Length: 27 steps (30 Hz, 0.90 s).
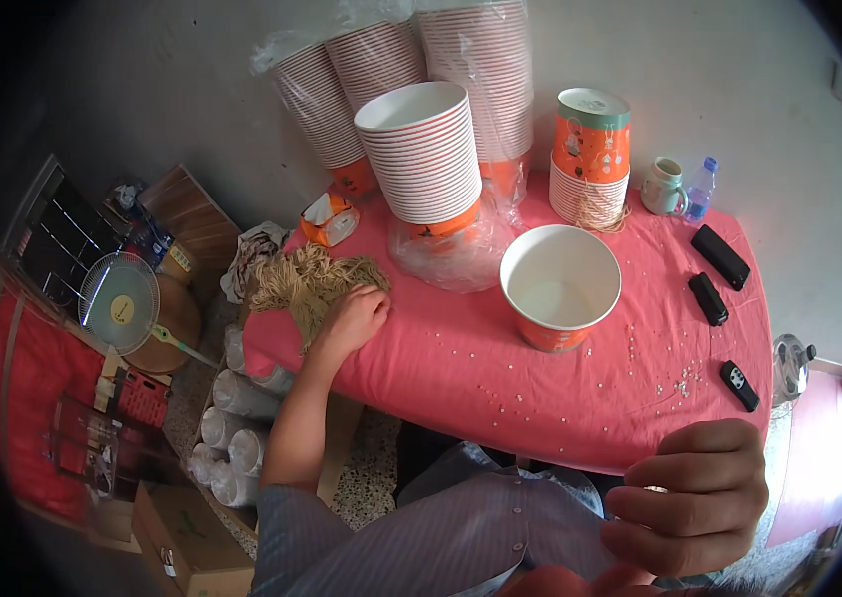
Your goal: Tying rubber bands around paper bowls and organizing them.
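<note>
My left hand (354, 320) rests on the pink cloth against a pile of beige strings (306, 284). Its fingers are curled in, and whatever they may hold is hidden. Raised close to the camera at the lower right is my right hand (691, 496), fingers bent into a loose fist; I cannot make out what is in it. A single paper bucket (558, 284), white inside and orange outside, stands upright between the hands, touched by neither. Behind it rises a tall nested stack of paper buckets (421, 154) in crumpled clear plastic.
Bagged bucket stacks (480, 90) lean on the wall. An upside-down bucket (592, 139) tops a short stack, with loose strings beside it. A mug (661, 187), a bottle (701, 189), black objects (720, 257) and white bits (681, 382) lie right. A box of plastic-wrapped rolls (242, 398) stands left.
</note>
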{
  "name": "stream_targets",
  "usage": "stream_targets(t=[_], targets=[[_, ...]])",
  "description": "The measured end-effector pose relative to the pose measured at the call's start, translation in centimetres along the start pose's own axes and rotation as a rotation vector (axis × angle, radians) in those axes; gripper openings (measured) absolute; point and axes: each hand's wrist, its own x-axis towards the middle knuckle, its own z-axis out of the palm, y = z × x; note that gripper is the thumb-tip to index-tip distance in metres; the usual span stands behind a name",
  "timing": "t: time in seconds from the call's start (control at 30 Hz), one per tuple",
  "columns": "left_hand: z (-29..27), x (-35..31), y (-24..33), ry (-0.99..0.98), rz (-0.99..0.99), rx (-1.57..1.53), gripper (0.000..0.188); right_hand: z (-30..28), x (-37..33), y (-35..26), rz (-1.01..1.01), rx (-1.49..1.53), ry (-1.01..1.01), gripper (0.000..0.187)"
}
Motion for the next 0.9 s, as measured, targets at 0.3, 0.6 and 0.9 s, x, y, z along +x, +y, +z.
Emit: stream_targets(t=[0.3, 0.6, 0.9], targets=[[0.5, 0.8, -0.3, 0.049, -0.187, -0.227, 0.014, -0.3, -0.7, 1.2, 0.017, 0.018, 0.077, 0.043], [0.1, 1.0, -0.8, -0.044, -0.478, -0.598, 0.016, 0.8, -0.4, 2.9, -0.023, 0.105, 0.183, 0.048], [0.5, 0.7, -3.4, -0.113, -0.383, -0.706, 0.034, 1.4, -0.4, 3.3, 0.033, 0.173, 0.175, 0.050]])
